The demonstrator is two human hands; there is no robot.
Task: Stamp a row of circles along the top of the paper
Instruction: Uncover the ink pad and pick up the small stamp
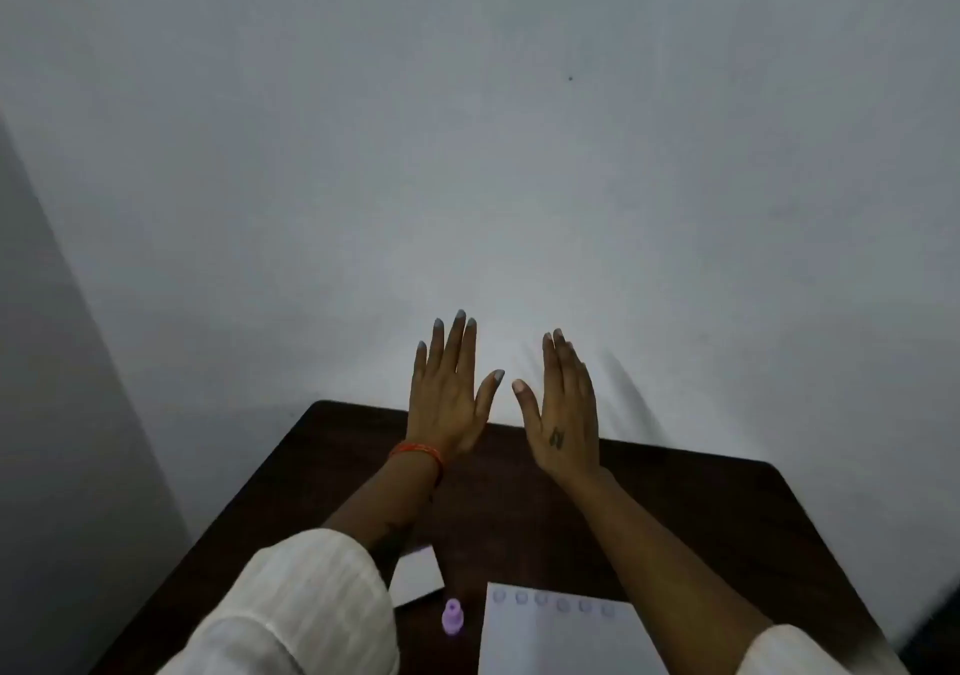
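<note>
A white sheet of paper (550, 638) lies at the near edge of a dark wooden table (701, 508), with several faint stamped circles (551, 601) in a row along its top edge. A small purple stamp (452, 617) stands upright just left of the paper. My left hand (449, 394) and my right hand (563, 409) are raised above the far part of the table, backs toward me, fingers spread, holding nothing. My right forearm covers the paper's right corner.
A second white object, perhaps an ink pad or card (415, 573), lies partly under my left forearm. A red thread band (418, 451) circles my left wrist. A pale wall (467, 155) rises right behind the table's far edge.
</note>
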